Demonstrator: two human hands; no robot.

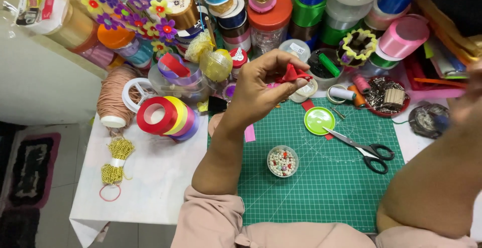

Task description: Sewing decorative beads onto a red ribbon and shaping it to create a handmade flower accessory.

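Note:
My left hand [261, 84] is raised above the green cutting mat [321, 187] and pinches a small folded piece of red ribbon [292, 73] between thumb and fingertips. My right hand [469, 100] is lifted at the far right edge, mostly cut off and blurred; what it holds does not show. Black-handled scissors [364, 150] lie open on the mat to the right of a small round cup of pearl and red beads [282, 161]. A green round lid [319, 120] rests on the mat just below the red ribbon.
Ribbon rolls in red, yellow and purple [165, 117] lie left of the mat. A beige cord spool [114, 100] and gold bead chain [116, 160] sit on the white cloth. Many ribbon spools and jars crowd the back. A red dish of clips [385, 96] stands at right.

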